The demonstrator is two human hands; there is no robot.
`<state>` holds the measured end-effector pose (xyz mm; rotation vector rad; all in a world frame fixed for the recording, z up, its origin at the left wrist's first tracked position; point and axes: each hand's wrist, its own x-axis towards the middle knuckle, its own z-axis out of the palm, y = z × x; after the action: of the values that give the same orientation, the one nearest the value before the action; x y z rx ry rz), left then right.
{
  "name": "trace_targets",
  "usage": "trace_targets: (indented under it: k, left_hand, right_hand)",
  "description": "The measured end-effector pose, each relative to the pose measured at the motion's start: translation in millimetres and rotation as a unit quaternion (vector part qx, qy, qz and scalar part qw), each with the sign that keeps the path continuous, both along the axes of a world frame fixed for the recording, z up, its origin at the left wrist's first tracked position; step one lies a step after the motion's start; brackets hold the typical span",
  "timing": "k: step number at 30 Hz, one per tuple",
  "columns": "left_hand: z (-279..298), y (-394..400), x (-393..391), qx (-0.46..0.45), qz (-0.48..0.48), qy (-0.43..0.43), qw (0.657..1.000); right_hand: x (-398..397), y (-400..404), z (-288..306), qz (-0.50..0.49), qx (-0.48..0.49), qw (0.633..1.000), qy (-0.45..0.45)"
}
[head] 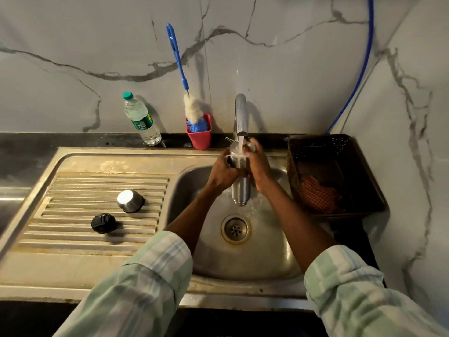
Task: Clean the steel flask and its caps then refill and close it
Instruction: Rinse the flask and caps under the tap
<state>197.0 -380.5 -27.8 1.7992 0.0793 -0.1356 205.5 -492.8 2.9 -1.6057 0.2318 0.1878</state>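
Gripping the steel flask point(240, 190) near its mouth, left hand point(222, 172) curled round one side, right hand point(258, 164) wrapped round the other, directly under the tap point(241, 115) and its running stream. Held upright over the sink point(272, 259) basin, above the drain point(235, 229). Lying left of the sink on the ribbed drainboard point(73, 190): steel cap point(130, 201) and, nearer the front edge, black cap point(103, 223). Standing behind the sink: red cup point(200, 137) holding a bottle brush point(181, 76), plastic water bottle point(142, 120) further left. Sitting right of the sink: dark basket point(340, 147) with a checked cloth point(318, 195).
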Motion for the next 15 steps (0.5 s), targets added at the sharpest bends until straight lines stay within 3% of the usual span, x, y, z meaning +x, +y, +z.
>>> trace_targets:
  k: [2,7,12,15]
  left_hand:
    - [2,-3,-1,-0.024,-0.030,0.009,0.999]
    - [4,-5,3,-0.003,-0.040,-0.029,0.999]
    - [2,1,5,0.000,-0.020,-0.011,1.000]
    - [2,4,6,-0.033,0.008,-0.005,0.999]
  right_hand:
    - [3,0,5,-0.037,0.034,0.998,0.040]
    - [-2,7,3,-0.049,0.025,0.998,0.041]
    - [-4,-9,5,-0.007,0.163,0.982,0.100]
    - [-10,10,8,0.025,0.048,0.998,0.046]
